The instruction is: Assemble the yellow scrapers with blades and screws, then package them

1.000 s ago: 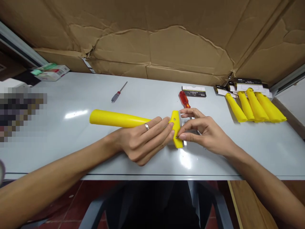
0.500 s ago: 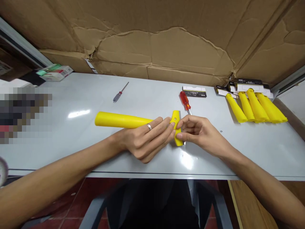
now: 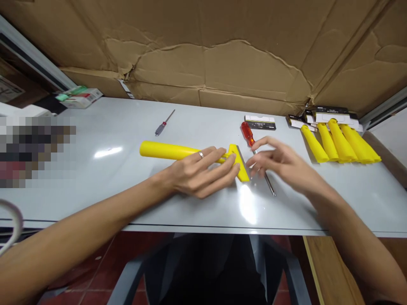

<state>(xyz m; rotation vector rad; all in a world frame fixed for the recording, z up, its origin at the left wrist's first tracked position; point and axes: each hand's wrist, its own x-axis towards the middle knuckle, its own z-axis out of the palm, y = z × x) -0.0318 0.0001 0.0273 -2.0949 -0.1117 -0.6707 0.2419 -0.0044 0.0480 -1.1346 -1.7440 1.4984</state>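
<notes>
A yellow scraper [image 3: 165,150] with a long round handle and a metal blade along its head lies on the table. My left hand [image 3: 202,173], a ring on one finger, is closed over its neck, with fingertips on the yellow head. Just right of the blade hovers my right hand [image 3: 282,165], slightly blurred, fingers curved and apart, holding nothing that I can see. Its fingers partly cover the shaft of a red-handled screwdriver [image 3: 247,132], whose tip points toward the table's front edge.
A smaller grey screwdriver [image 3: 160,128] lies at the back left of the table [image 3: 95,186]. Behind the red screwdriver rests a flat black-and-white package [image 3: 260,123]. Several yellow scraper handles [image 3: 338,144] with black-and-white sleeves are grouped at the right. Cardboard [image 3: 203,63] lines the back.
My right hand has let go of the scraper head and moved right, over the screwdriver shaft. The scraper, still in my left hand, has shifted slightly and its head has tilted.
</notes>
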